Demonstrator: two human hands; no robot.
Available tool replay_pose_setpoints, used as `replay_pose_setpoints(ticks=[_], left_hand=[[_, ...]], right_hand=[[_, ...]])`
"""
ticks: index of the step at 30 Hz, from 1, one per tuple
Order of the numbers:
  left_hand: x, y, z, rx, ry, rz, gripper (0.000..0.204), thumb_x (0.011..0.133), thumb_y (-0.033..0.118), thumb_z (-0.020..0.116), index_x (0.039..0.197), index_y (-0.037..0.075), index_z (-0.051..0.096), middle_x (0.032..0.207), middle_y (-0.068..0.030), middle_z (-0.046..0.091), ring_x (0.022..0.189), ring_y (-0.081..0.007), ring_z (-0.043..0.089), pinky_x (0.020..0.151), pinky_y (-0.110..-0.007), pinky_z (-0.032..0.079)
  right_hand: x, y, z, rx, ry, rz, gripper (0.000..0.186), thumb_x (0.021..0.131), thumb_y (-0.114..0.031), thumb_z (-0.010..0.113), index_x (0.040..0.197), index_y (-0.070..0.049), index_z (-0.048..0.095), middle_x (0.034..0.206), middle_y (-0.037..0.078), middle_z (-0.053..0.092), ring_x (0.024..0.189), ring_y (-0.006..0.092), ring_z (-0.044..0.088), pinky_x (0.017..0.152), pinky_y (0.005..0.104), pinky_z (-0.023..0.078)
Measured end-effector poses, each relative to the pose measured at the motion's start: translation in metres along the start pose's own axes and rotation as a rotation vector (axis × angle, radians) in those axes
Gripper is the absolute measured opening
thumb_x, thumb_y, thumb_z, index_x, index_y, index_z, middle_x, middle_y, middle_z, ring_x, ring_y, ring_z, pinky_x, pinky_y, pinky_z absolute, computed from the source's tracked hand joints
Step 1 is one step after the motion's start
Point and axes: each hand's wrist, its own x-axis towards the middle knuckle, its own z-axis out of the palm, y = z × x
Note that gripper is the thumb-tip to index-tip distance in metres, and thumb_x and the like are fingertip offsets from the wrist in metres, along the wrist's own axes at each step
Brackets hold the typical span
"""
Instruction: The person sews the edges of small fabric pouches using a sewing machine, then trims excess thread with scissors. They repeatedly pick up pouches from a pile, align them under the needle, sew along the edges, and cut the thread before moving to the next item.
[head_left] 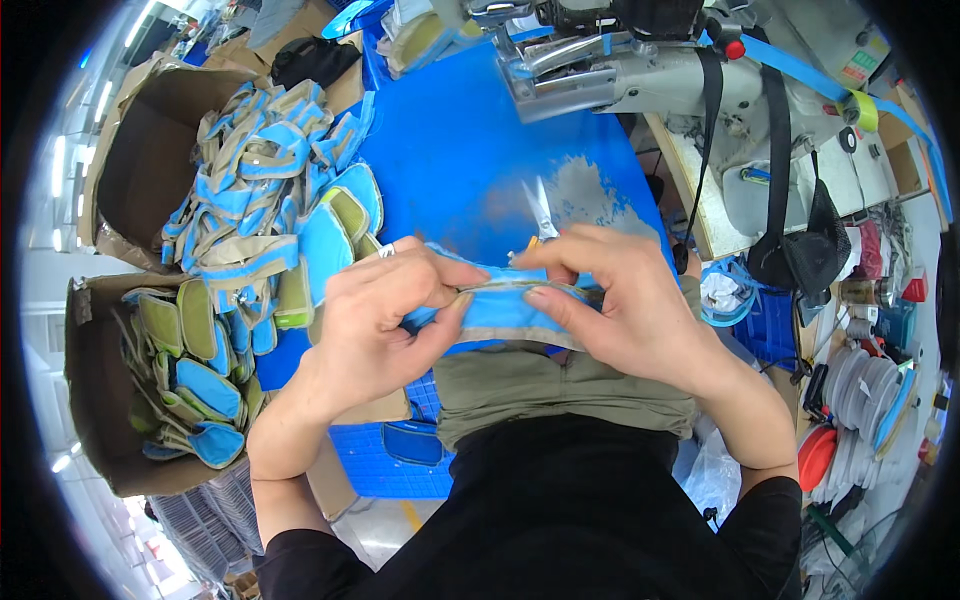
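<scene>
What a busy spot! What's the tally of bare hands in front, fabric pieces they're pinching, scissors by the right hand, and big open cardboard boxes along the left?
Left hand and right hand: 2
Pinched blue-and-tan fabric piece: 1
Scissors: 1 pair
Upper cardboard box and lower cardboard box: 2
Total: 6

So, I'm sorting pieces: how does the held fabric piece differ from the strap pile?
The fabric piece is pinched by the left hand and right hand; the strap pile lies loose. The fabric piece is fairly straight; the strap pile is larger and tangled. Both show blue and beige.
</scene>
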Motion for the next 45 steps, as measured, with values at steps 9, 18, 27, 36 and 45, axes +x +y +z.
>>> replay_pose_setpoints(ticks=[9,18,27,36,45], left_hand=[[0.033,-0.004,-0.024,-0.065,-0.165,0.044,0.018,0.079,-0.003,0.079,0.076,0.003,0.063,0.093,-0.0126,0.079,0.079,-0.0250,0.072,0.074,-0.034,0.054],[0.079,-0.018,-0.046,-0.334,-0.429,-0.101,0.024,0.084,0.000,0.083,0.079,0.004,0.060,0.088,-0.0083,0.073,0.087,-0.0159,0.070,0.079,-0.031,0.054],[0.127,-0.050,-0.049,-0.453,-0.645,-0.259,0.028,0.084,0.003,0.086,0.090,0.007,0.059,0.091,-0.0027,0.071,0.093,-0.0125,0.070,0.084,-0.029,0.054],[0.169,-0.092,-0.056,-0.564,-0.640,-0.315,0.027,0.088,0.010,0.086,0.099,0.004,0.062,0.101,-0.0047,0.075,0.095,-0.0115,0.068,0.085,-0.029,0.054],[0.208,-0.106,-0.068,-0.264,-0.391,-0.067,0.038,0.087,0.021,0.086,0.119,0.006,0.073,0.113,-0.0077,0.075,0.099,-0.0228,0.070,0.088,-0.036,0.057]], right_hand=[[0.004,-0.014,-0.018,0.173,-0.209,0.208,0.012,0.090,-0.011,0.078,0.099,-0.003,0.076,0.078,0.008,0.067,0.065,0.0181,0.062,0.061,0.0333,0.048],[-0.001,-0.015,-0.012,0.617,-0.165,0.393,0.020,0.099,-0.011,0.076,0.115,0.001,0.074,0.089,-0.002,0.071,0.076,0.0015,0.060,0.068,0.0216,0.048],[0.006,-0.008,-0.002,0.958,-0.030,0.482,0.028,0.100,-0.007,0.072,0.125,0.006,0.072,0.103,0.006,0.078,0.090,0.0062,0.070,0.082,0.0242,0.056],[0.045,0.001,-0.006,1.157,0.083,0.588,0.030,0.099,-0.008,0.072,0.125,0.006,0.071,0.112,0.011,0.076,0.093,0.0122,0.072,0.085,0.0288,0.058],[0.082,0.009,-0.013,1.221,0.192,0.578,0.033,0.098,-0.010,0.074,0.126,0.006,0.071,0.114,0.013,0.076,0.096,0.0141,0.072,0.085,0.0306,0.059]])
